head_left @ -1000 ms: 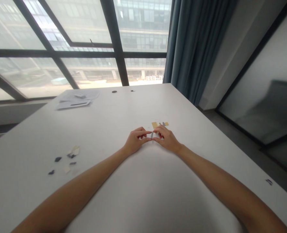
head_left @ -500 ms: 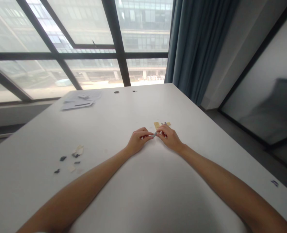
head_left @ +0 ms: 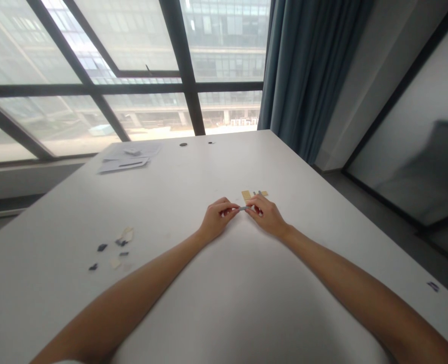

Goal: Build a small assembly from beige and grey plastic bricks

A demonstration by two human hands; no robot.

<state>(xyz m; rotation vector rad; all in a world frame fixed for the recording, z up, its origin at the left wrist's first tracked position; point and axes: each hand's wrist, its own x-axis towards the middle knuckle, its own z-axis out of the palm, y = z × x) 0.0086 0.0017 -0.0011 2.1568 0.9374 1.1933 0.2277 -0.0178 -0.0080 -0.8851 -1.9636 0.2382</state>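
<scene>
My left hand and my right hand meet over the middle of a white table. Both pinch the ends of a small thin grey piece, which lies almost level between the fingertips. Just beyond my right hand, small tan studded plates with a grey part rest on the table. Both forearms reach in from the bottom of the view.
A scatter of small dark and cream pieces lies at the left. Papers sit at the far left by the window. Two dark round spots mark the far edge. A tiny dark piece lies near the right edge.
The grey piece stood nearly upright between my fingers a second ago; it has turned to lie almost level. My hands have barely shifted.
</scene>
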